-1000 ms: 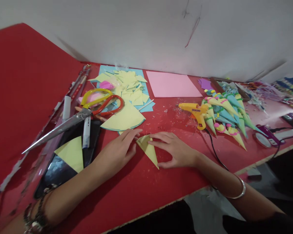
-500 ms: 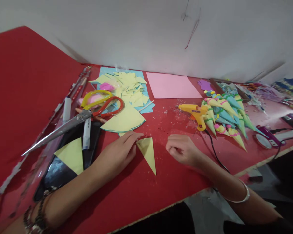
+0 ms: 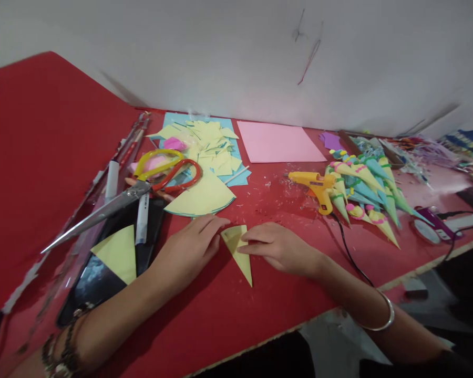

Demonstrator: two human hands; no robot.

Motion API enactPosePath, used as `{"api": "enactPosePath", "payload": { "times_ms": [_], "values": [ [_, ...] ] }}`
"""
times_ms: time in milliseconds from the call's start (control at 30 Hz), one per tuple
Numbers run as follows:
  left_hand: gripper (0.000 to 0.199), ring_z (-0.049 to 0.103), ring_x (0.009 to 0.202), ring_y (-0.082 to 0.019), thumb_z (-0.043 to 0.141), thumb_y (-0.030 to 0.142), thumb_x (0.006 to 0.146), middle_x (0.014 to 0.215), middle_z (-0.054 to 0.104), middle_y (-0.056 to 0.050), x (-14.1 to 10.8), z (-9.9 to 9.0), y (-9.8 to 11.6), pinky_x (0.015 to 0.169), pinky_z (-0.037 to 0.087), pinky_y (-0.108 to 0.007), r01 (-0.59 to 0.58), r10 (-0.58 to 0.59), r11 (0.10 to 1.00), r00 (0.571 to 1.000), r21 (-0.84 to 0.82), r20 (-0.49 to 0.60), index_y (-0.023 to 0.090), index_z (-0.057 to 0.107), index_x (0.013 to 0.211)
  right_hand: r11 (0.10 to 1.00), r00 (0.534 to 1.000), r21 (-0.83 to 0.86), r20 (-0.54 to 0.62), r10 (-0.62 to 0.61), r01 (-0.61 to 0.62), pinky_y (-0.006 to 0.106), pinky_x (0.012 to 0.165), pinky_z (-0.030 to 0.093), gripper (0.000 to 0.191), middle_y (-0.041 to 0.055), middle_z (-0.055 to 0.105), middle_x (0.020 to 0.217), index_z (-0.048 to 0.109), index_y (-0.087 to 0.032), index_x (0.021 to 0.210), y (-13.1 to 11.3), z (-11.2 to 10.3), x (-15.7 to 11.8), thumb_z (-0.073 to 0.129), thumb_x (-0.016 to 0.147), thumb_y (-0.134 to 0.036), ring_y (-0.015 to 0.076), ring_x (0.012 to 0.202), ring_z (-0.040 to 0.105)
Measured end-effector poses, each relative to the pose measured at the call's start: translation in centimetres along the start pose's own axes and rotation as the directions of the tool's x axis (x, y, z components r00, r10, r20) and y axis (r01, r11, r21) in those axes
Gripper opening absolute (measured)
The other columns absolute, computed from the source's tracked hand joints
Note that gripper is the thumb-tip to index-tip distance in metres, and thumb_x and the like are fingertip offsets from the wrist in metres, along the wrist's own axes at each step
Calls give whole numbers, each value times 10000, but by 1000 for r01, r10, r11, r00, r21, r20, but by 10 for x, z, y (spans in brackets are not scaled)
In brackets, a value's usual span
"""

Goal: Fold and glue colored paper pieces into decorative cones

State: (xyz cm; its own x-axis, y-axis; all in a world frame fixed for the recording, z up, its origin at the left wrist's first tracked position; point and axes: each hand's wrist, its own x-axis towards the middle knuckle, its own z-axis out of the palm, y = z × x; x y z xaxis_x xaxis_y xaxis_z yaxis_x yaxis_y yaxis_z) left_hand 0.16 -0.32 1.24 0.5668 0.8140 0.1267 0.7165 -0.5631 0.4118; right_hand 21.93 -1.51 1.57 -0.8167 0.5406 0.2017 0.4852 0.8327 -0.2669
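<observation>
A narrow yellow paper wedge (image 3: 236, 254) lies on the red table, its point toward me. The fingers of my right hand (image 3: 278, 247) are stretched out over its right edge and touch it. At its upper left corner rests my left hand (image 3: 195, 247), fingers extended and lying low; whether they press on the wedge I cannot tell. Just beyond the left hand is a stack of yellow fan-shaped paper (image 3: 203, 194) with a bluish lower edge. Another yellow paper piece (image 3: 120, 252) lies on a dark flat object (image 3: 98, 283), left of my left forearm.
Large scissors (image 3: 132, 191) lie at the left beside white markers (image 3: 142, 218). Yellow paper scraps (image 3: 211, 139) and a pink sheet (image 3: 279, 142) sit at the back. A yellow glue gun (image 3: 315, 186), its cord (image 3: 350, 249) trailing rightward, lies by decorated paper cones (image 3: 366, 178).
My right hand has uncurled from a loose fist and moved left onto the paper wedge. The left hand has stayed almost in place.
</observation>
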Motion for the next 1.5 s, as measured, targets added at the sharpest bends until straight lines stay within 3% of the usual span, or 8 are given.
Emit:
{"api": "enactPosePath", "payload": {
  "times_ms": [200,467,700,1000,1133,1300,1400,1500],
  "values": [
    [247,574,858,-201,341,186,835,925,628,-52,1,0,-1,705,469,-314,-30,30,998,1000,48,-3,194,530,993,997,998,-74,63,-3,7,291,792,422,304,70,599,1032,582,-160,1063,1,3,10,337,888,-119,168,907,508],
    [231,573,813,-195,358,126,801,876,631,-49,2,-3,1,686,464,-312,-66,66,995,998,75,1,186,545,923,991,985,-55,120,124,-118,293,767,417,288,84,557,991,542,-138,1107,1,0,25,345,898,-158,184,889,469],
    [282,579,879,-202,354,124,787,969,628,-65,-1,-3,2,717,471,-324,-27,27,999,1000,38,-5,178,499,1022,958,966,151,124,228,-246,345,858,397,386,113,479,1074,491,-123,1101,-4,-7,34,571,783,-326,219,999,427],
    [322,573,917,-204,346,229,837,1022,599,-71,-3,-3,0,777,451,-345,123,-129,976,991,-179,-22,195,415,1150,811,914,426,139,381,-402,330,869,378,396,101,517,1115,464,-158,1168,-1,-1,28,555,785,-206,195,1021,477],
    [278,562,831,-168,323,292,866,894,576,-41,-3,-9,2,758,439,-305,141,-230,884,962,-446,-150,194,427,1105,686,876,577,112,469,-442,244,634,403,118,27,599,811,594,-145,864,4,-3,26,513,792,-191,128,717,536],
    [307,518,676,-125,264,350,884,840,507,-27,-2,-14,-4,637,436,-253,-7,-363,686,864,-727,-350,191,431,1086,325,736,872,57,675,-366,207,514,386,114,-34,542,614,545,-160,810,8,-4,26,540,765,-265,76,526,498],
    [286,511,621,-126,353,366,844,770,522,-14,-2,-16,-3,584,429,-242,-4,-290,682,916,-731,-276,179,488,1012,181,717,941,84,692,-286,206,495,406,155,-40,558,561,525,-166,783,4,-2,28,570,744,-309,73,480,513],
    [196,552,681,-148,472,304,782,724,587,-9,-2,-16,3,635,437,-235,39,-120,751,990,-659,-79,169,572,881,138,753,955,114,649,-263,211,501,432,190,-34,578,561,515,-165,758,-4,2,30,591,730,-337,78,480,539]
  ]
}}
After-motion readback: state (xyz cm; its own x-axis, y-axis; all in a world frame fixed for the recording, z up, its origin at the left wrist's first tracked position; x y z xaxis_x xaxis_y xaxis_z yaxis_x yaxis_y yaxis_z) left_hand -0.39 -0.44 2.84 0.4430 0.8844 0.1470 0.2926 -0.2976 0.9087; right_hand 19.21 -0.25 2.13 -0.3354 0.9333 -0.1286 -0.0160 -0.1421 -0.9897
